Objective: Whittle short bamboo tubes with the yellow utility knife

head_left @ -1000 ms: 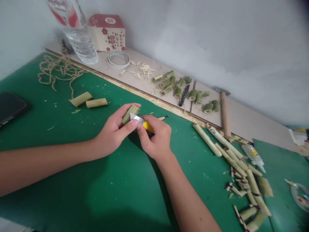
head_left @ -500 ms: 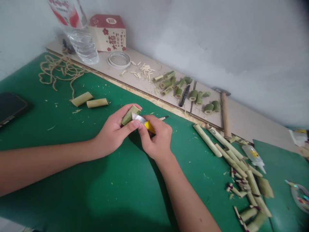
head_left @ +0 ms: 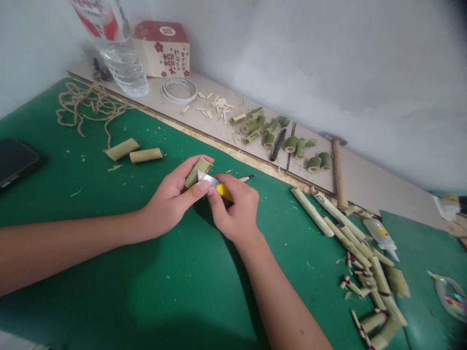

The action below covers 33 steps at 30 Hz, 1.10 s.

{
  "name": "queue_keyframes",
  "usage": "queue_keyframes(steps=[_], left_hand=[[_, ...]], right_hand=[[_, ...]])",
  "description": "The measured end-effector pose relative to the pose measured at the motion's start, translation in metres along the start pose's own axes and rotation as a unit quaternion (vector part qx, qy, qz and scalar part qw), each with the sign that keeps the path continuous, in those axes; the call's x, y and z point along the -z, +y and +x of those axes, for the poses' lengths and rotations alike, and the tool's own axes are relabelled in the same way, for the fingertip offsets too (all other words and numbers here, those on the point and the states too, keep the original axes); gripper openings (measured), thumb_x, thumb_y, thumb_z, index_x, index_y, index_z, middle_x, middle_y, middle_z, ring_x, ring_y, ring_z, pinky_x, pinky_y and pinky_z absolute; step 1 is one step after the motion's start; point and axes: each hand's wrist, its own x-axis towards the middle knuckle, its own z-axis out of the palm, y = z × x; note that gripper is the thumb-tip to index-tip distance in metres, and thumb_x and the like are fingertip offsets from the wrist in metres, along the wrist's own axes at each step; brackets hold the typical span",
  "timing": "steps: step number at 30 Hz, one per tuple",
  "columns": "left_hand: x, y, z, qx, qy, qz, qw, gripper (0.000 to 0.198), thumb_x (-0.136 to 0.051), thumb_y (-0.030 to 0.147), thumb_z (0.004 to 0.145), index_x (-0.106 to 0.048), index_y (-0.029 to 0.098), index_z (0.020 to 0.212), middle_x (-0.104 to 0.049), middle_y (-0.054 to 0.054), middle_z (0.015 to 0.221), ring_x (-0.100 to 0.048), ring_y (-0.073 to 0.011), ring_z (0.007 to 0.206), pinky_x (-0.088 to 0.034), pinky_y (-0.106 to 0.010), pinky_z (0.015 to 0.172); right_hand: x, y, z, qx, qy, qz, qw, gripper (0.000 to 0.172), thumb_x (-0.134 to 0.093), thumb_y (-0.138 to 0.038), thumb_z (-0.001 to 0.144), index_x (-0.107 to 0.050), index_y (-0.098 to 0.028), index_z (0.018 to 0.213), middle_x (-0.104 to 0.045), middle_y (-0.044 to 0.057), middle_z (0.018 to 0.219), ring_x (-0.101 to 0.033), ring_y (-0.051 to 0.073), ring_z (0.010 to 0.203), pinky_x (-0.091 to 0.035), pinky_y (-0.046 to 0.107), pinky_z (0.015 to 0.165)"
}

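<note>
My left hand (head_left: 170, 204) is closed around a short split piece of green bamboo (head_left: 199, 171), its thumb reaching along the near side. In my right hand (head_left: 237, 206) is a yellow utility knife (head_left: 224, 191), its metal blade (head_left: 207, 178) lying against the bamboo piece. The left thumb meets the blade near the right fingertips. Beyond the right knuckles the dark tip of a pencil (head_left: 248, 178) shows; I cannot tell whether it lies on the table or is held. Two split bamboo pieces (head_left: 146, 155) lie left of the hands.
A green mat (head_left: 175, 296) with shavings covers the table. Behind are twine (head_left: 91, 104), a water bottle (head_left: 124, 63), a box (head_left: 162, 51), tape (head_left: 178, 90), bamboo rings (head_left: 291, 144), a black marker (head_left: 278, 145) and a hammer (head_left: 340, 175). Bamboo strips (head_left: 312, 212), a glue bottle (head_left: 381, 236) and a phone (head_left: 16, 163) flank the hands.
The whole view has shifted very slightly. Both hands keep their grips, with the blade still against the bamboo piece and only a tiny shift between them.
</note>
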Motion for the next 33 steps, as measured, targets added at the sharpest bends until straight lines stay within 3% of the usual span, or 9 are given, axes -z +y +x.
queue_keyframes(steps=[11, 27, 33], left_hand=[[0.0044, -0.0049, 0.0007, -0.006, 0.011, 0.048, 0.999, 0.047, -0.075, 0.059, 0.097, -0.067, 0.024, 0.127, -0.058, 0.001, 0.079, -0.055, -0.0189, 0.078, -0.05, -0.031, 0.072], [0.0042, -0.0012, 0.0019, -0.03, 0.052, 0.13, 0.99, 0.043, -0.074, 0.062, 0.096, -0.071, 0.022, 0.111, -0.065, -0.002, 0.087, -0.058, -0.0199, 0.081, -0.05, -0.032, 0.074], [0.0002, -0.0008, 0.0015, -0.017, 0.05, 0.06, 0.997, 0.048, -0.079, 0.058, 0.094, -0.067, 0.024, 0.124, -0.056, 0.002, 0.083, -0.048, -0.0145, 0.07, -0.048, -0.028, 0.065]], right_hand=[[0.0, 0.0, -0.0002, -0.007, -0.003, 0.0, 1.0, 0.033, -0.057, -0.047, 0.106, -0.077, -0.021, 0.103, -0.079, 0.006, 0.081, -0.07, 0.018, 0.067, -0.054, 0.031, 0.068], [-0.0084, 0.0009, -0.0034, -0.005, 0.044, -0.013, 0.999, 0.029, -0.059, -0.045, 0.106, -0.076, -0.022, 0.107, -0.083, 0.008, 0.091, -0.075, 0.02, 0.074, -0.057, 0.033, 0.072], [-0.0075, 0.0006, -0.0027, -0.006, 0.035, -0.01, 0.999, 0.029, -0.058, -0.044, 0.106, -0.077, -0.022, 0.106, -0.083, 0.008, 0.091, -0.075, 0.019, 0.073, -0.057, 0.033, 0.071]])
